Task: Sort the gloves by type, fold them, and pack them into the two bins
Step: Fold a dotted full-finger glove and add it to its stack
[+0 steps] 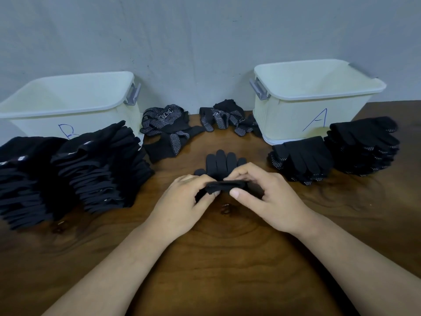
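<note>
**Squarely mid-table, two hands pinch one black glove**

Both hands meet over the middle of the wooden table (216, 258). The left hand (182, 201) pinches the cuff end of a plain black glove (222, 164) between thumb and curled fingers. The right hand (266, 197) pinches the same doubled-over edge just beside it. The glove's fingers lie flat on the wood and point away from the person, toward the grey wall (182, 30).

At the back left stands a pale bin marked B (34, 124). In front of it are two tall stacks of dark folded gloves, the nearer stack (102, 167) and the outer stack (22, 174), both leaning. At the back right stands a matching bin marked A (296, 115). Before it lie two lower stacks of gloves with white grip dots along their edges, an inner stack (300, 160) and an outer one (364, 144).

Between the bins, against the wall, loose dotted gloves lie in two tangled heaps, one on the left (168, 126) and one on the right (227, 119), well beyond the held glove.
</note>
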